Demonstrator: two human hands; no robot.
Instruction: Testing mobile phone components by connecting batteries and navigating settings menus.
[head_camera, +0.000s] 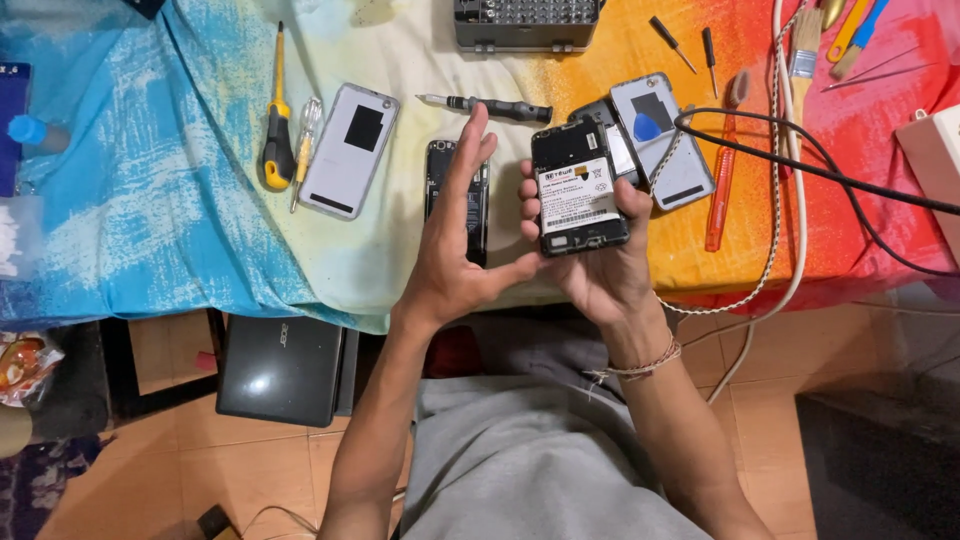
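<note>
The right hand (600, 265) holds an opened phone (579, 188) from beneath, fingers curled round its edges and the thumb on its left side. The phone is lifted above the near edge of the table (150, 200), back cover off, battery with its white label facing up. Its long axis runs near to far, tilted slightly left at the far end.

The left hand (455, 250) stands just left of the phone, open and flat, fingers together and pointing away, palm turned toward the phone. It holds nothing; its thumb reaches right and touches or nearly touches the phone's near left corner. Both forearms come up from the lap and converge at the table edge.

Behind the left hand a second phone body (440, 170) lies on the cloth. Farther left lie a grey back cover (350, 150) and a yellow screwdriver (276, 130). A black screwdriver (490, 106) lies beyond the fingertips.
</note>
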